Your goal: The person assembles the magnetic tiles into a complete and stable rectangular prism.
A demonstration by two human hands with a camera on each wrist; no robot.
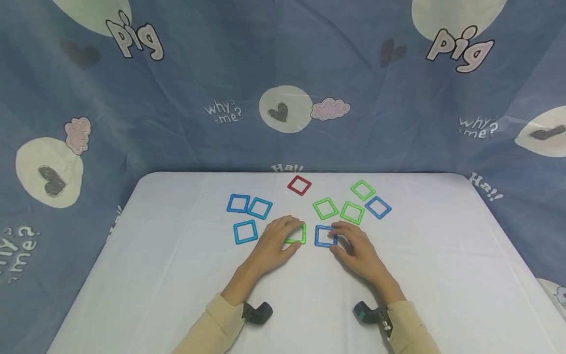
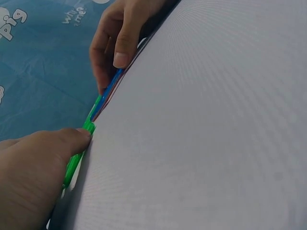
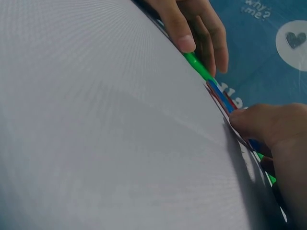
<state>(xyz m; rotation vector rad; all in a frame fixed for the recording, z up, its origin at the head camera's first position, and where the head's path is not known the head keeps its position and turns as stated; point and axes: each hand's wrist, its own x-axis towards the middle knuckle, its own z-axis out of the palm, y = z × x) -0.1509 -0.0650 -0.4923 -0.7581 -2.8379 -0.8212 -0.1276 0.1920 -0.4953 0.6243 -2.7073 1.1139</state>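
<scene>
My left hand (image 1: 276,242) grips a green square frame (image 1: 304,234), thumb on the near side and fingers at the far side. Facing it, my right hand (image 1: 357,248) pinches the right part of a blue square frame (image 1: 317,236) between thumb and fingers. Both frames are hollow and lie low over the white table, side by side with a small gap between them. In the left wrist view the left thumb presses the green frame (image 2: 74,167). From the right wrist view, the right thumb sits against the blue frame (image 3: 228,105).
Three more blue square frames (image 1: 236,234) lie left of my left hand. A red frame (image 1: 295,191) lies at the back of the white table (image 1: 177,275). Beyond my right hand are three green frames (image 1: 317,211) and a blue one (image 1: 371,201). A printed blue cloth (image 1: 247,142) hangs behind.
</scene>
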